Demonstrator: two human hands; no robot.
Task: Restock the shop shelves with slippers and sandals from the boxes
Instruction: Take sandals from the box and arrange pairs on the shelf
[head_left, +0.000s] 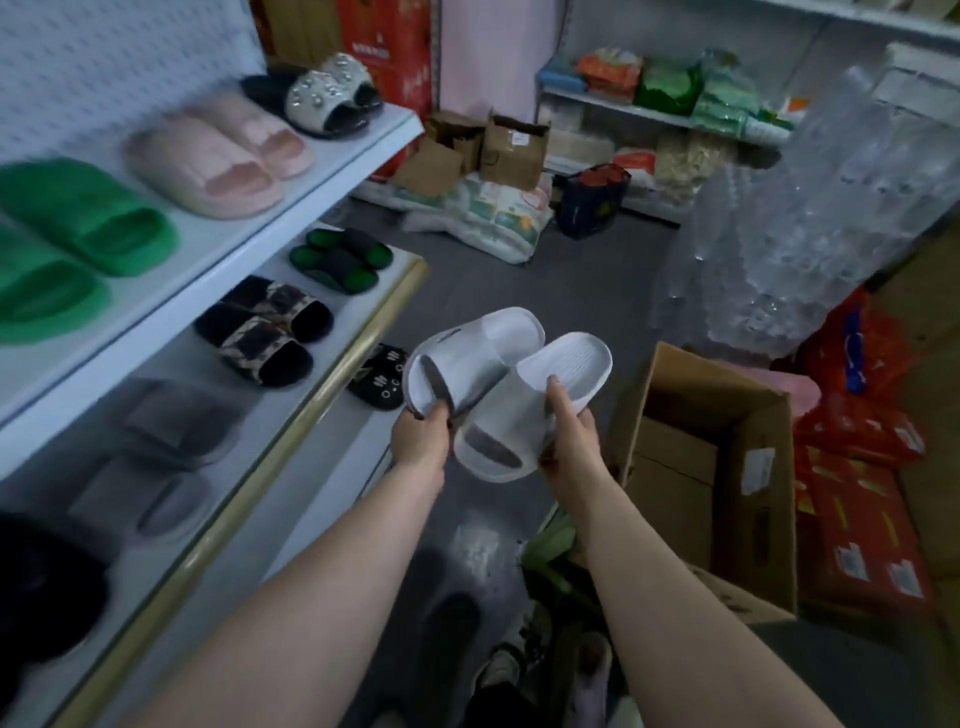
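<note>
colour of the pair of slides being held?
White, both slides. The head view, the only one, shows them clearly.

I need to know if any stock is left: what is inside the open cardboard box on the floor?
Only brown cardboard, perhaps inner cartons, shows inside the cardboard box; nothing else is visible there. Its shadowed depths cannot be made out.

Upper shelf (353, 145): two green slippers (88, 218), two pink slippers (208, 166), two pearl-studded sandals (317, 96). Lower shelf (382, 293): two green-and-black sandals (337, 260), two patterned black sandals (260, 332), two grey slippers (171, 431). Below it: two black cat-face slippers (376, 376). Held: two white slippers (483, 338). On the floor (493, 270): one open cardboard box (670, 457).
</note>
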